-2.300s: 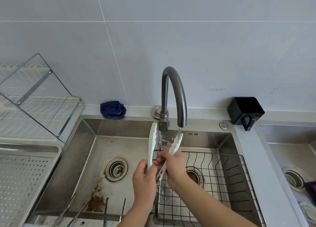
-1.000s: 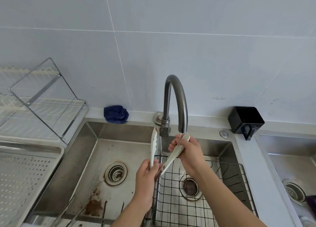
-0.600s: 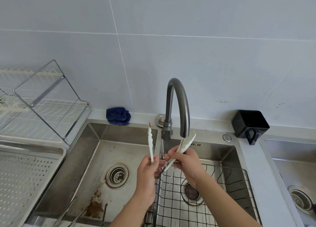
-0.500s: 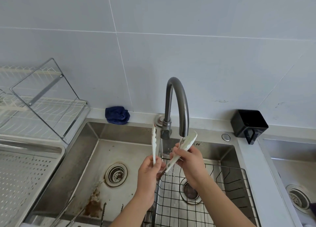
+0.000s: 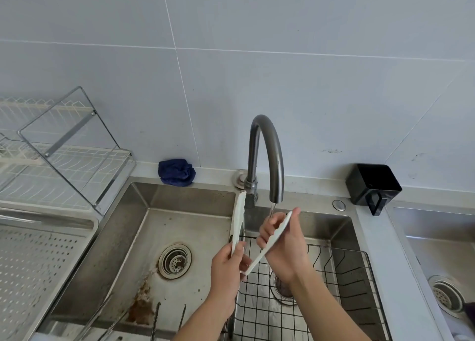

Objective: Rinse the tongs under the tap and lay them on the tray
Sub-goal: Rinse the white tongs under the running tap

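Sinks, two in steel, show three drains between them, with one perforated tray on the left, one wire basket and one curved tap. One pair of white tongs is spread in a V over the sink below the spout. The left hand is curled round one arm near the hinge, and the right hand pinches the other arm in the stream.

Scanning the whole view now and there's nothing to read: no lettering, no brand, no number and no sign legible on any surface.
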